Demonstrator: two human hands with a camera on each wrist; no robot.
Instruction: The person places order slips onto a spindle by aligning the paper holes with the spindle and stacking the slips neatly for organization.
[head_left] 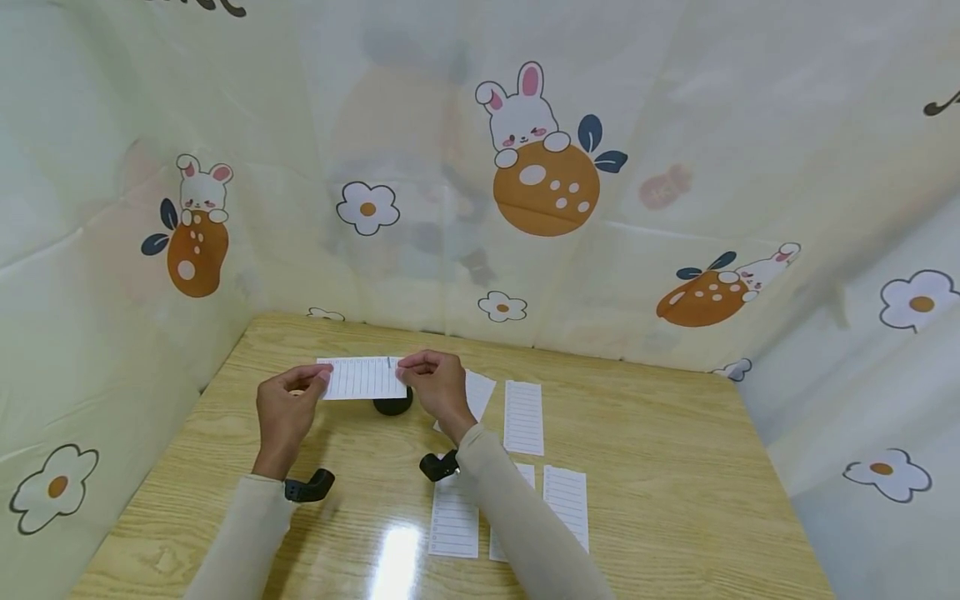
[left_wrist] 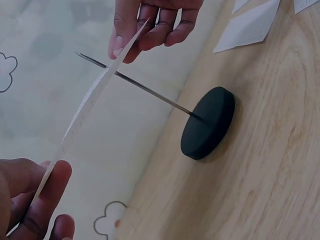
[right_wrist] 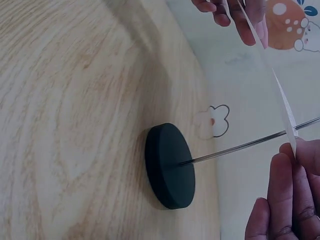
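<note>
The likeliest trouble is a tear: the card (head_left: 363, 378) is pierced by the spike (left_wrist: 150, 91) close to its right end, so a sideways tug could rip the paper out to the edge. It also bows a little between its two ends; uneven pressure might crease it or make it bind on the metal. The tip (left_wrist: 79, 53) sticks out near the right hand (head_left: 438, 387) — a slip there could prick a finger. Levering the spike could, I judge, tip its round base (left_wrist: 212, 122), which stands on the worktop (head_left: 660, 458).

The card is up on the spike, above the base and apart from it, to the left of the other cards (head_left: 523, 417). Its long axis runs left to right, hand to hand, roughly crosswise to the upright spike — ruled face up, lines across its short way. Both hands grasp it: the left hand (head_left: 287, 414) pinches one short end, the right the other.
</note>
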